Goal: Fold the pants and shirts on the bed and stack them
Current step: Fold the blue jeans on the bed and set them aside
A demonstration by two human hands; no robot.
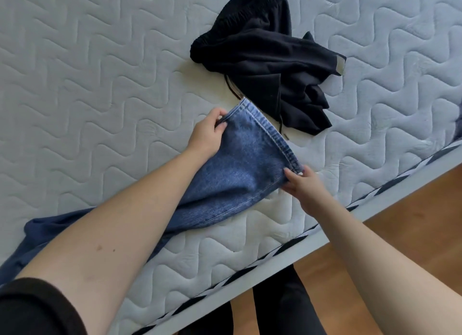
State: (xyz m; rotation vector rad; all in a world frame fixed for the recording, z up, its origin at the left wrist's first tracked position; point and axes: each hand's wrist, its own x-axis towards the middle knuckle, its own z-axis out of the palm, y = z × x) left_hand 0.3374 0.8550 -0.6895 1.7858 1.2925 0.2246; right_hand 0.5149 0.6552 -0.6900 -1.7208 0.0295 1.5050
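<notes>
Blue jeans (245, 164) lie across the white quilted mattress (100, 84), one leg stretched out with its hem end raised a little. My left hand (208, 132) pinches the far corner of that hem. At the near corner of the same hem, my right hand (303, 184) pinches the cloth. The rest of the jeans runs back under my left forearm toward the lower left. A crumpled pair of black pants (265, 59) with an elastic waistband and a drawstring lies just beyond the hem.
A dark blue garment (42, 229) lies at the lower left, partly under my left arm. The mattress edge (275, 249) runs diagonally from lower left to upper right, with wooden floor (412, 209) beyond it and my dark-clad legs below.
</notes>
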